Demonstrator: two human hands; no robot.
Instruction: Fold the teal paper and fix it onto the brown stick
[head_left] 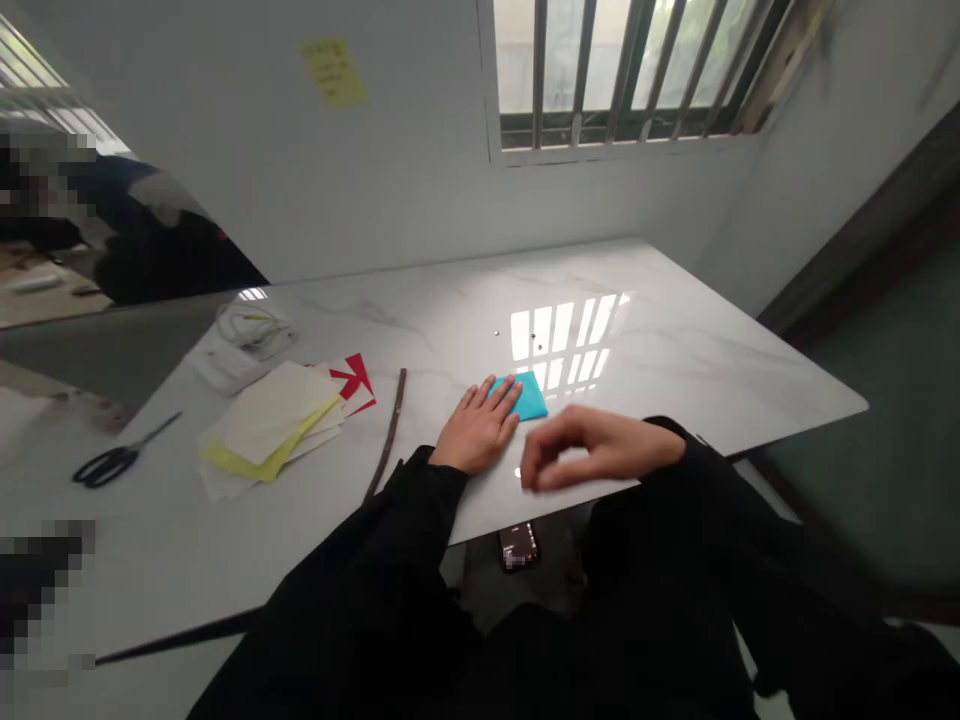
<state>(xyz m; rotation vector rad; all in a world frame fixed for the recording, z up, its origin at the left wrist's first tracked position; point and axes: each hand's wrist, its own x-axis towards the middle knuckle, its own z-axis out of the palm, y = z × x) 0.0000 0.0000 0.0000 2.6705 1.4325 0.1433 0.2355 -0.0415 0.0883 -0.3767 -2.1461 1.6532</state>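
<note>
My left hand [480, 430] lies flat on a small blue folded paper [533, 397], fingers stretched out over its left part. The paper's right part shows beyond my fingertips. Just right of it, above the table's front edge, my right hand [589, 447] is slightly blurred by motion. Its fingers curl round to the thumb in a loop, with no object visible in them. The two hands are apart. Left of my left forearm, a thin brown stick [394, 420] lies on the white marbled table [720, 370].
On the left lie stacked cream and yellow papers [277, 415], red paper pieces [358, 380], black-handled scissors [112, 463] and a coiled white cable [255, 330]. Several tiny dark bits [533, 336] dot the tabletop beyond the blue paper. A phone [519, 546] is below the front edge.
</note>
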